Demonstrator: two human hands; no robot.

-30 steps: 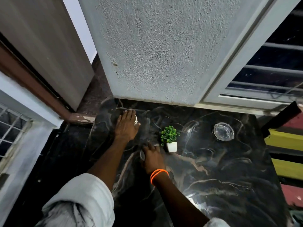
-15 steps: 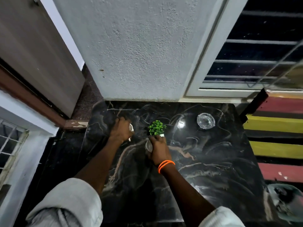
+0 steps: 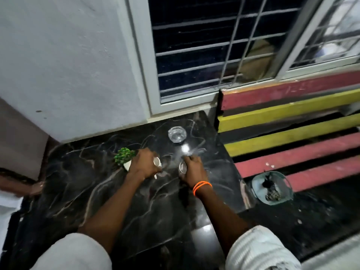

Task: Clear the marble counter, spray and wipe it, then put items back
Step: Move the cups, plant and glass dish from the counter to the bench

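The black marble counter with pale veins fills the middle of the view. My left hand grips a small white cup just above the counter. My right hand, with orange bands at the wrist, holds a small round metal cup. A little green plant in a white pot stands on the counter, touching the left side of my left hand. A clear glass ashtray sits near the back edge, beyond both hands.
A grey wall and a barred window rise behind the counter. Red and yellow striped steps lie to the right. A teal bowl with dark debris sits on the floor past the counter's right edge.
Both hands have closed on small cups and moved right across the counter, past the plant. The view has swung to the right, bringing the window and steps into sight.
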